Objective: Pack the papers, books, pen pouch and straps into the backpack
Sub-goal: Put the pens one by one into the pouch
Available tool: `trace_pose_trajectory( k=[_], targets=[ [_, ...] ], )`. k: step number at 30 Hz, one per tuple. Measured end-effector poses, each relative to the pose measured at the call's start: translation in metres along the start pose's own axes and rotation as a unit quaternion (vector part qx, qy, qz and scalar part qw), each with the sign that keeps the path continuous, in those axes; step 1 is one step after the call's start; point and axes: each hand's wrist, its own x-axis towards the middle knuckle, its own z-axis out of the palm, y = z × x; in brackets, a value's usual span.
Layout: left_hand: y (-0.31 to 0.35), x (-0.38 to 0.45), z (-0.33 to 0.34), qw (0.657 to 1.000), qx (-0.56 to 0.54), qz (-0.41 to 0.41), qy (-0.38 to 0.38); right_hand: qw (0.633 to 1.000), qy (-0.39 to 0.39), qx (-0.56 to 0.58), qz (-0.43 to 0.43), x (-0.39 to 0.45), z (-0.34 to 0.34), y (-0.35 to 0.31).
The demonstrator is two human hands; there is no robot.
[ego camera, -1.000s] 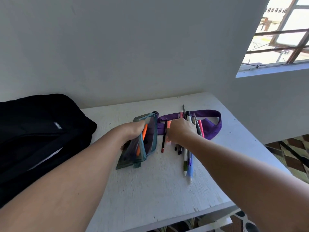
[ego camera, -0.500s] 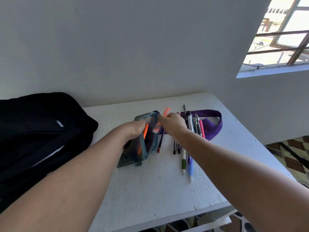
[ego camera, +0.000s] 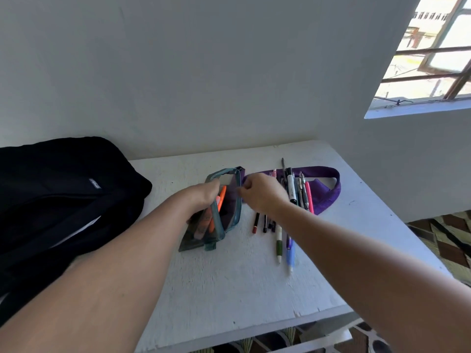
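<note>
On the white table (ego camera: 229, 289), near its far edge, the pen pouch (ego camera: 230, 212) lies with its teal-trimmed mouth open and facing up. The left hand (ego camera: 201, 197) grips the pouch's near-left rim, fingers curled round the edge, holding the opening apart. An orange pen (ego camera: 221, 200) stands partly inside the pouch, with a second orange item lower in the same pocket.

The right hand (ego camera: 262, 192) is positioned just beside the pouch's right rim, fingers curled inward with the tips close to the zipper edge. Whether these fingers pinch the rim or hold anything cannot be told.

To the right of the pouch, a purple strap (ego camera: 328, 197) lies in a flattened loop on the table. A row of loose pens (ego camera: 293, 192) rests across the strap and the table surface, partly covered by the right wrist; a white-and-green pen (ego camera: 279, 245) and a blue pen (ego camera: 290, 253) extend nearest the viewer.

The black backpack (ego camera: 63, 200) occupies the left end of the table, against the wall, well apart from the pouch. A white edge shows in its opening. A barred window (ego camera: 428, 59) is at upper right.
</note>
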Motion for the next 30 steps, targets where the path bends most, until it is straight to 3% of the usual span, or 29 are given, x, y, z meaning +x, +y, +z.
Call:
trace_pose_trajectory(
  k=[7,20,24,30],
  targets=[
    [0.006,-0.005,0.004,0.999,0.033,0.003,0.011,0.985,-0.005,-0.167,0.037,0.005,-0.010,0.038],
    [0.004,-0.004,0.009,0.997,0.077,0.014,0.018,0.972,-0.028,-0.232,0.023,-0.001,-0.003,0.019],
    [0.003,-0.002,0.009,0.996,0.082,0.017,0.022,0.976,-0.033,-0.210,0.056,-0.002,0.003,0.014],
    [0.006,-0.003,0.007,0.996,0.091,0.012,0.017,0.996,0.008,-0.047,0.081,-0.002,-0.008,-0.001]
  ],
)
